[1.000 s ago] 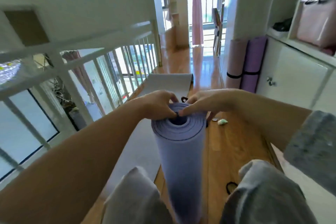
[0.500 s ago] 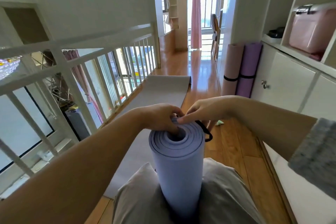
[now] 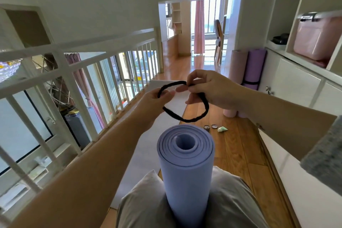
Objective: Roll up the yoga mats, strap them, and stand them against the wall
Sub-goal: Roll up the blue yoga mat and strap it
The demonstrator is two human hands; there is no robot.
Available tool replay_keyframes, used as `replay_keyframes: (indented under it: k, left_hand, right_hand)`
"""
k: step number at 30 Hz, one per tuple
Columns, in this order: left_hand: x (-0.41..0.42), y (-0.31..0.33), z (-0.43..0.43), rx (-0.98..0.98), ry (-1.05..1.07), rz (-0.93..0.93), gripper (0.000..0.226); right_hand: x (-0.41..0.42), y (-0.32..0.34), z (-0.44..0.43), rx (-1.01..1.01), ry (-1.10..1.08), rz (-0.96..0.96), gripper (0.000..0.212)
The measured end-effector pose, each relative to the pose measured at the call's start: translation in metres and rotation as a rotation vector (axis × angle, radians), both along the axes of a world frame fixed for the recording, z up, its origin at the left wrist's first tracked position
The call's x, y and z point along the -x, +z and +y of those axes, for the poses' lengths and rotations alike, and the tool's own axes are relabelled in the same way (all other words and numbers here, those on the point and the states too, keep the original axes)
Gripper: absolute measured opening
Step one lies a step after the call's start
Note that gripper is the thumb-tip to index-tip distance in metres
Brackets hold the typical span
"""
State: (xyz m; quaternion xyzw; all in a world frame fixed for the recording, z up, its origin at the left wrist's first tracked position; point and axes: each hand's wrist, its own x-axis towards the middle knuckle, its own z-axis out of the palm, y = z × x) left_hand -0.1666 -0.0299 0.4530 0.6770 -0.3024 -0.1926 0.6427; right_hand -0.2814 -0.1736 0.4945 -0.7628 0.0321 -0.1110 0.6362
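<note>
A rolled lilac-blue yoga mat (image 3: 186, 168) stands upright between my knees, its spiral end facing me. Above it both hands hold a black elastic strap (image 3: 187, 119) stretched into a loop. My left hand (image 3: 157, 102) grips the strap's left side, and my right hand (image 3: 207, 89) pinches its top right. A grey mat (image 3: 172, 102) lies unrolled on the floor beyond. Against the far wall stand a pink rolled mat (image 3: 237, 66) and a purple rolled mat (image 3: 255, 66), the purple one with a black strap around it.
A white railing (image 3: 88, 65) runs along the left over an open drop. White cabinets (image 3: 296, 87) and shelves line the right wall. Two small round lids (image 3: 211, 127) and a pale green object (image 3: 222, 129) lie on the wood floor.
Both hands have lifted off the top of the rolled mat and raised the black strap above it, pulling it open into a loop. The mat stays upright between my knees.
</note>
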Motion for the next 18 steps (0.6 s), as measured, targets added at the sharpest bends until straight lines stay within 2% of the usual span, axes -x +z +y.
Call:
replay_keyframes:
  k: [2,4,7,9,12,15,18]
  left_hand:
    - [-0.005,0.001,0.002,0.231,0.025,0.355,0.01]
    - [-0.011,0.004,0.006,0.457,-0.005,0.615,0.012]
    - [-0.017,0.011,0.013,0.56,-0.093,0.712,0.021]
    - [-0.017,0.02,0.017,0.523,-0.177,0.641,0.024]
    - [-0.015,0.037,0.028,0.371,-0.285,0.481,0.026]
    - [-0.004,0.056,0.039,0.01,-0.338,0.135,0.026]
    - [0.009,0.074,0.04,-0.48,-0.404,-0.376,0.019]
  right_hand:
    - [0.003,0.003,0.003,-0.09,0.038,0.022,0.017]
    - [0.007,0.006,0.011,-0.162,0.094,0.058,0.016]
    - [0.012,0.008,0.031,-0.262,0.242,0.139,0.016]
    - [0.012,0.012,0.036,-0.205,0.327,0.217,0.02]
    - [0.006,0.026,0.028,0.092,0.32,0.36,0.023]
    - [-0.006,0.038,0.021,0.58,0.231,0.529,0.035]
    - [-0.016,0.042,0.02,1.077,0.212,0.635,0.03]
